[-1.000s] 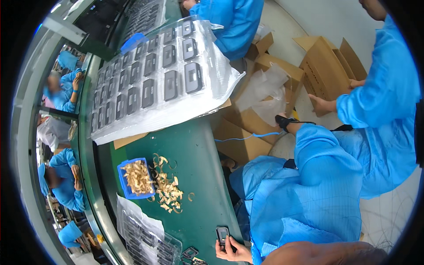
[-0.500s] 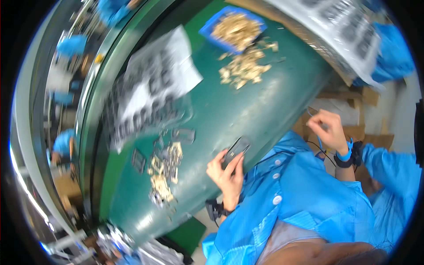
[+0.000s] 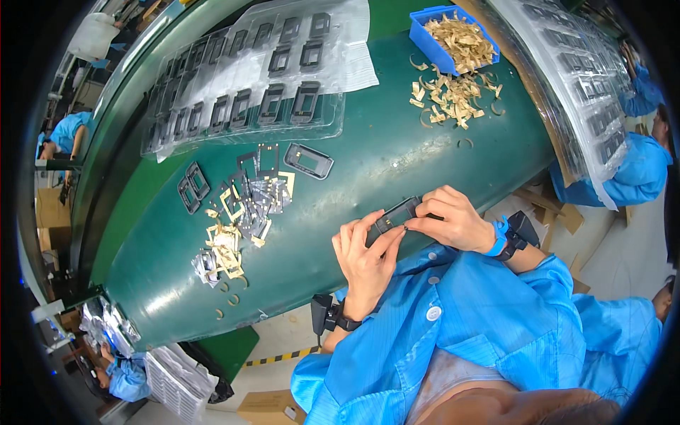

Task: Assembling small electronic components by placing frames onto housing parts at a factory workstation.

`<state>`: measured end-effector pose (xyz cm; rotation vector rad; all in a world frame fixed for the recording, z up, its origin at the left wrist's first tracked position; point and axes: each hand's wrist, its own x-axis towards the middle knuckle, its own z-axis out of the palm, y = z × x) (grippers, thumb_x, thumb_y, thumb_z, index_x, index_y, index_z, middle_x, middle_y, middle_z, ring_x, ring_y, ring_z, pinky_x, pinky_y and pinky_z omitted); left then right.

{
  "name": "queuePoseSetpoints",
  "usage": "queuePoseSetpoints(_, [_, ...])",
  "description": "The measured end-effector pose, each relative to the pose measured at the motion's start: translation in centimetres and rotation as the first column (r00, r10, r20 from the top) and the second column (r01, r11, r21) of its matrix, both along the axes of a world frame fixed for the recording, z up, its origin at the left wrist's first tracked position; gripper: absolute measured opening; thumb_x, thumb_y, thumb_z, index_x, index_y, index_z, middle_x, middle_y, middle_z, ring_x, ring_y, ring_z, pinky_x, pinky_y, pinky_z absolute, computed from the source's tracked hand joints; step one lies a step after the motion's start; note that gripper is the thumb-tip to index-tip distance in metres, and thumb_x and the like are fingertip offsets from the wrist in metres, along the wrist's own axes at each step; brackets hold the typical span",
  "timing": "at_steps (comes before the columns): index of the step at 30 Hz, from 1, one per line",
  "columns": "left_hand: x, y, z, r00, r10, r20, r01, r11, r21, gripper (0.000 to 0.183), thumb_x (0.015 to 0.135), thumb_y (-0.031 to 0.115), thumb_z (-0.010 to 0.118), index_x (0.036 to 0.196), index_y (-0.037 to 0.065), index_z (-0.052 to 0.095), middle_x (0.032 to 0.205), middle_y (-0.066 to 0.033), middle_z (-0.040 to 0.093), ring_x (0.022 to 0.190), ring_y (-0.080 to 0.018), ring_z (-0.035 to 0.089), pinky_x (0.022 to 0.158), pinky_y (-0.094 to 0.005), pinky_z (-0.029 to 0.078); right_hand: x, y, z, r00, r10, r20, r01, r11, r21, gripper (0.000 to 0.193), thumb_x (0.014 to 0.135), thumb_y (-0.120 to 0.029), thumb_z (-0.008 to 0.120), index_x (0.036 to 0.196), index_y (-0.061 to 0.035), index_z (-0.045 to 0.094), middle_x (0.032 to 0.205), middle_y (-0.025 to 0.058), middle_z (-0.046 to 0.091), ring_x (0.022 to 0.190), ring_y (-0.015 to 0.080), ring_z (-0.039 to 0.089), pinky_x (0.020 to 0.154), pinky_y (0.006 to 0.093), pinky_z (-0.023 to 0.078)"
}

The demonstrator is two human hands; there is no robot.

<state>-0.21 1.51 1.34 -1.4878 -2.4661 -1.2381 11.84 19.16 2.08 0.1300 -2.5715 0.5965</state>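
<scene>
A black rectangular plastic housing (image 3: 397,215) is held between my two hands, just above the near edge of the green table. My left hand (image 3: 363,263) pinches its left end, thumb and fingers closed along the sides. At its other end my right hand (image 3: 453,221) has closed fingertips on the edge and corner. Whether my right fingers also hold some small piece is hidden. Ahead and to the left lies a similar black housing (image 3: 328,168) with an open window. Beside it sits a loose heap of thin black frame pieces (image 3: 263,204) and tan paper frames (image 3: 227,249).
A clear tray (image 3: 336,120) of black housings with white sheeting lies at the far left. At the far right, a blue bin (image 3: 432,49) holds tan curled strips, with more strips (image 3: 453,103) spilled before it. Another housing tray (image 3: 588,92) and a co-worker's blue sleeve (image 3: 630,173) are rightward.
My right hand has come in from the right and now grips the housing that my left hand was holding alone. The whole view has shifted, and the blur has gone.
</scene>
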Motion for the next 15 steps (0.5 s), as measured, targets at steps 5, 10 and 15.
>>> queuePoseSetpoints(5, [-0.1,0.3,0.3,1.000,0.022,-0.001,-0.022,1.000,0.008,0.017,0.070,0.015,0.086,0.085,0.018,0.078,0.116,0.0002,0.068,0.099,-0.0235,0.057,0.083,-0.0358,0.040,-0.1,0.6,-0.1,0.999,0.032,-0.011,-0.031,0.995,0.092,0.020,0.073,-0.013,0.077,0.093,-0.0118,0.076,0.088,0.0007,0.064,0.087,0.0202,0.061,0.073,0.0352,0.048])
queuePoseSetpoints(10, [0.0,0.0,-0.2,0.999,0.038,0.001,-0.038,0.998,0.045,0.018,0.068,0.015,0.087,0.083,0.015,0.077,0.115,-0.0006,0.068,0.098,-0.0246,0.058,0.083,-0.0369,0.042,0.6,2.0,0.3,0.999,0.019,-0.044,-0.011,0.985,0.172,0.020,0.074,-0.013,0.073,0.093,-0.0102,0.073,0.090,0.0016,0.064,0.091,0.0206,0.062,0.076,0.0348,0.049])
queuePoseSetpoints(15, [0.1,0.1,-0.3,1.000,0.027,-0.002,-0.027,0.998,0.064,0.018,0.067,0.015,0.088,0.081,0.015,0.077,0.114,-0.0007,0.068,0.098,-0.0249,0.058,0.083,-0.0370,0.042,0.8,1.6,0.5,0.998,-0.005,-0.056,0.015,0.981,0.193,0.019,0.075,-0.013,0.074,0.094,-0.0098,0.075,0.088,0.0012,0.064,0.090,0.0211,0.062,0.077,0.0357,0.050])
